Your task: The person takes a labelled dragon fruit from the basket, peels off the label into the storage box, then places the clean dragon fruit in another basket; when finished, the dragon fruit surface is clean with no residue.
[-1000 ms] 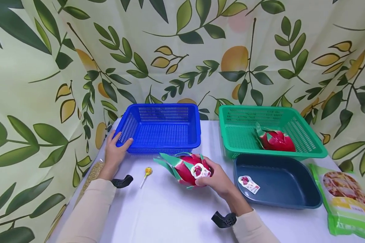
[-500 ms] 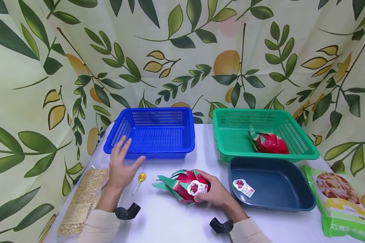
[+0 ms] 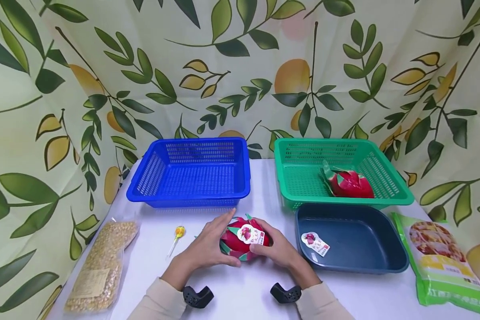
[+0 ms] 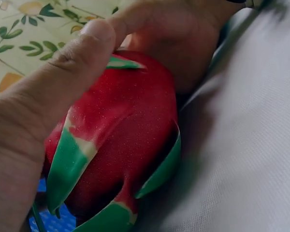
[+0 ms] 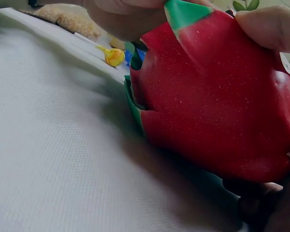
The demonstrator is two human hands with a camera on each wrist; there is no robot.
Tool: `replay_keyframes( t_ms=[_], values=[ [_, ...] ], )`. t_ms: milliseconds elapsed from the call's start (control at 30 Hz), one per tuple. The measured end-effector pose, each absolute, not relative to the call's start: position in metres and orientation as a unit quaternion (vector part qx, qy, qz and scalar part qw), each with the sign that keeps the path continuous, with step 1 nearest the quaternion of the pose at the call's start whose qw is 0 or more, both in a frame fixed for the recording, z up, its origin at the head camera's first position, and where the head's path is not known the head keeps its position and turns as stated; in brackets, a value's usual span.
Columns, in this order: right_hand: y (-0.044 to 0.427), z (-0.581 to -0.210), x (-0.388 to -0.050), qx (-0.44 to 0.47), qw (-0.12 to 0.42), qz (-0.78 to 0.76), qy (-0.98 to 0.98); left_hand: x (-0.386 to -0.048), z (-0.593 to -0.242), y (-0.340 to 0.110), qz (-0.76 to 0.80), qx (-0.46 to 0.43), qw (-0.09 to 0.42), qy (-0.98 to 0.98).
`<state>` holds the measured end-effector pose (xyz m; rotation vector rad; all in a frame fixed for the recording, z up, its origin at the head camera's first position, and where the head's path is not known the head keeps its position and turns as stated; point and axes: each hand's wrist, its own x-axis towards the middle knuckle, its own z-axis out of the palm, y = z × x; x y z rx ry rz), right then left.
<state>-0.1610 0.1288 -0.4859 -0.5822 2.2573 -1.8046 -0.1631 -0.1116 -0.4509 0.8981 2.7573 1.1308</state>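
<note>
A red dragon fruit [image 3: 236, 242] with green scale tips lies just over the table in the middle of the head view. It carries a white label [image 3: 249, 234] with a fruit picture. My right hand [image 3: 278, 246] grips its right end, the thumb by the label. My left hand [image 3: 208, 244] holds the leafy left end, thumb in front and fingers behind, hiding most of the long green tips. In the left wrist view the red skin [image 4: 130, 125] shows between both hands. The right wrist view shows the fruit's underside [image 5: 208, 106] close to the white cloth.
Behind stand a blue basket [image 3: 192, 198] and a green basket [image 3: 344, 201], the latter holding another dragon fruit [image 3: 350, 184]. A dark blue tray [image 3: 356, 240] with a label [image 3: 315, 243] sits at right, beside a green bag [image 3: 444, 262]. At left are a lollipop [image 3: 179, 232] and a grain bag [image 3: 100, 262].
My left hand has come away from the blue basket's rim and moved right to the dragon fruit's leafy end. My right hand keeps its grip, with the fruit lower. The head view has shifted slightly.
</note>
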Motion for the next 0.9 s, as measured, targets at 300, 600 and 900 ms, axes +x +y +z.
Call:
replay_keyframes(
  t_ms=[300,600,900],
  values=[
    [0.118,-0.465,-0.153,-0.148,0.057,-0.570,0.806,-0.177,-0.458,-0.112,0.347,0.297,0.036,0.889],
    [0.114,-0.389,-0.163,-0.236,-0.033,-0.455,0.858,-0.176,-0.463,-0.117,0.356,0.286,0.009,0.889],
    [0.112,-0.391,-0.200,-0.315,0.151,-0.344,0.872,-0.177,-0.470,-0.115,0.369,0.307,0.013,0.877]
  ],
)
